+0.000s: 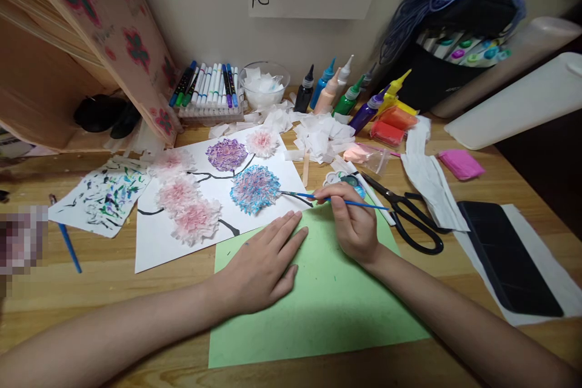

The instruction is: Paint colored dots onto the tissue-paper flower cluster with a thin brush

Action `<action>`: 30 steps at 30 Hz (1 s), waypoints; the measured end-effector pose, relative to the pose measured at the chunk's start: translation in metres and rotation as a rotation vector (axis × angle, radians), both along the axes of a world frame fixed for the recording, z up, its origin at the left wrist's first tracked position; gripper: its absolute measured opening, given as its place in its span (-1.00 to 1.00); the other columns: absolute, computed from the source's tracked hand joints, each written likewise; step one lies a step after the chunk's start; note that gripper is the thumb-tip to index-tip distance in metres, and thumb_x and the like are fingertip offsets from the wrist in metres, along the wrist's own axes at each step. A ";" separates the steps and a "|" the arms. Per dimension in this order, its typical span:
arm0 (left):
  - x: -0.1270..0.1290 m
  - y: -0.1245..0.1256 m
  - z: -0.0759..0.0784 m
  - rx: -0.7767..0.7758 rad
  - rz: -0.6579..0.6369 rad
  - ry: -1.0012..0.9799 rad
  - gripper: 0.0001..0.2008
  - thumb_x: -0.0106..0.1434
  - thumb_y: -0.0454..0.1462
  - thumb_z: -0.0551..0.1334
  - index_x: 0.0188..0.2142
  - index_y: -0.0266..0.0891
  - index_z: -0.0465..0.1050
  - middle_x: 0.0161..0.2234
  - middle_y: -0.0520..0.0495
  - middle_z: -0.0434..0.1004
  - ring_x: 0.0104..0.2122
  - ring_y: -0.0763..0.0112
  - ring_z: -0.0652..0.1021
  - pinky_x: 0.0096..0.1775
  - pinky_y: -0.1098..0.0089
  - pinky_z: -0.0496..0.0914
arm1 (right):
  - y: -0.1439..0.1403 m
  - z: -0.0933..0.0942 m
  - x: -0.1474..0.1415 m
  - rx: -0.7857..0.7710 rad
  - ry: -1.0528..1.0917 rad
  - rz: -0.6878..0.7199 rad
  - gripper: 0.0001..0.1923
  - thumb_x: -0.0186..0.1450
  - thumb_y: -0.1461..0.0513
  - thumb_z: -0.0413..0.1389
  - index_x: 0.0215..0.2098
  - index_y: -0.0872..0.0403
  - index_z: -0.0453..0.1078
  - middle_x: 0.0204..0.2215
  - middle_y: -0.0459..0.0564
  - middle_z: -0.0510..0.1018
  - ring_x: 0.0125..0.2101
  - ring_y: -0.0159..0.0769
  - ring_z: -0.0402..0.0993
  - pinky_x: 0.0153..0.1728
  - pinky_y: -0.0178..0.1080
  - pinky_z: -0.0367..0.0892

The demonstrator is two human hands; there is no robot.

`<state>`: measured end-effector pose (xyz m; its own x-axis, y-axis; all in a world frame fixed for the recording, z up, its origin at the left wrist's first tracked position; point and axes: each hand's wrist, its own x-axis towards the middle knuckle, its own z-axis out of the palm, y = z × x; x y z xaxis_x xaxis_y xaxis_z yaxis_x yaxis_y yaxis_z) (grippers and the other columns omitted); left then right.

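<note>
My right hand (352, 218) pinches a thin blue paintbrush (359, 203). Its bristle end meets the black painted stem beside a blue and pink paper flower (255, 190). Flat, with fingers stretched out, my left hand (261, 260) rests on a green sheet (313, 315), fingertips by the lower edge of a white sheet (154, 248). On that white sheet are a purple ruffled flower (227, 154), several pale pink ones (195, 221) and black painted branches. Close to the right hand lies a small paint palette (348, 182) with blue and green paint, partly hidden by the fingers.
Black scissors (411, 218) and a dark tray (509, 257) lie right. Paint bottles (327, 94), torn white paper (322, 133), a glass bowl (266, 88) and markers (209, 85) stand behind. At left are a paint-smeared sheet (102, 197) and another blue brush (70, 248).
</note>
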<state>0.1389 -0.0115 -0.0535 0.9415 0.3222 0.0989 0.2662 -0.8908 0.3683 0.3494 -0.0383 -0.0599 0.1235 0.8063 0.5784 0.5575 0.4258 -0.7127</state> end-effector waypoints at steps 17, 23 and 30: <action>0.000 0.000 0.001 0.007 -0.004 0.009 -0.49 0.34 -0.31 0.05 0.25 -0.50 0.17 0.32 -0.46 0.06 0.31 -0.05 0.15 0.24 0.02 0.21 | 0.002 0.003 0.000 0.005 -0.020 -0.006 -0.75 0.41 0.31 -0.10 -0.18 0.02 0.42 -0.33 -0.03 0.57 -0.30 -0.31 0.47 -0.24 -0.20 0.36; 0.000 0.001 0.002 0.006 -0.001 0.015 -0.49 0.34 -0.32 0.05 0.25 -0.50 0.17 0.32 -0.46 0.07 0.32 -0.03 0.13 0.24 0.04 0.20 | 0.001 0.008 0.000 0.038 -0.017 -0.044 -0.75 0.41 0.31 -0.09 -0.20 0.02 0.43 -0.35 -0.04 0.56 -0.32 -0.31 0.47 -0.26 -0.20 0.37; -0.001 0.001 0.002 0.039 0.004 0.019 -0.50 0.36 -0.33 0.03 0.26 -0.48 0.16 0.33 -0.44 0.04 0.32 -0.01 0.12 0.23 0.02 0.22 | -0.001 0.027 0.053 0.230 0.010 -0.399 -0.58 0.44 0.17 -0.12 -0.50 0.06 0.40 -0.57 -0.12 0.44 -0.58 -0.41 0.36 -0.52 -0.27 0.26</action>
<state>0.1383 -0.0106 -0.0516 0.9421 0.3218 0.0939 0.2759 -0.9035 0.3280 0.4021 -0.0398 -0.0331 0.4048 0.5454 0.7340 0.7032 0.3274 -0.6311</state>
